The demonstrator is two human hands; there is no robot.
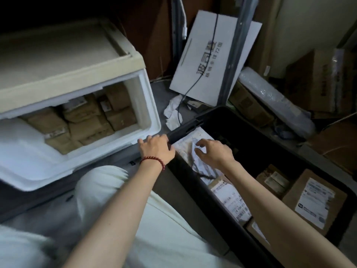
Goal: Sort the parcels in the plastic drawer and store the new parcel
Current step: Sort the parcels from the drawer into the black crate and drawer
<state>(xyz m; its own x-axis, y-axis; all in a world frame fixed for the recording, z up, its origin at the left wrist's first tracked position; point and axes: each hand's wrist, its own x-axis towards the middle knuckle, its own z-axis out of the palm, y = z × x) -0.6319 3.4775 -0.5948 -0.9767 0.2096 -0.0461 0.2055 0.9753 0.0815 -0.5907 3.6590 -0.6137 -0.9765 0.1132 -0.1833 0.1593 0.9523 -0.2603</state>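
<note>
A white plastic drawer [148, 105] stands pulled out at the left, holding several brown cardboard parcels [87, 120]. To its right sits a black crate [193, 122] with a white soft parcel [189, 147] and brown boxes with labels [314, 202]. My left hand [156, 147], with a red bead bracelet on the wrist, rests on the near corner where the drawer meets the crate's rim, fingers curled over the edge. My right hand [212, 151] hovers over the white soft parcel inside the crate, fingers loosely curved and holding nothing.
A white printed box [210, 57] leans against a metal post behind the crate, with a black cable across it. Crumpled paper [173, 111] lies on the floor. Cardboard boxes and a bubble-wrapped roll [274, 99] crowd the right side. My knee in light trousers is at the bottom.
</note>
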